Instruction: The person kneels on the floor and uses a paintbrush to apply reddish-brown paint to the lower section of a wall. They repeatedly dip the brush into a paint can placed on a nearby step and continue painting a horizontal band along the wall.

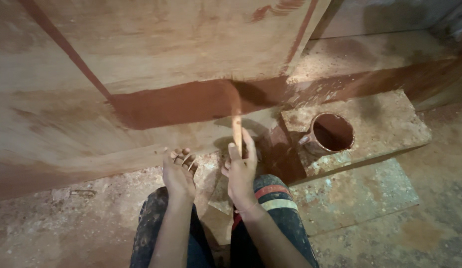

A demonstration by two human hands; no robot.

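My right hand (pixel 240 168) grips the wooden handle of a paintbrush (pixel 236 121), whose blurred bristles touch a wet red-brown painted band (pixel 191 101) low on a tan wall. My left hand (pixel 179 171) rests with curled fingers on the floor by the wall's base, holding nothing; rings show on two fingers. Both forearms reach out over my knees in paint-spattered dark trousers with a red and white stripe.
A mug-like cup (pixel 332 133) of red-brown paint stands on a stone slab (pixel 390 119) to the right. Thin red lines run up the wall. The floor (pixel 370 198) is rough, dusty and paint-stained. A step or ledge lies behind the slab.
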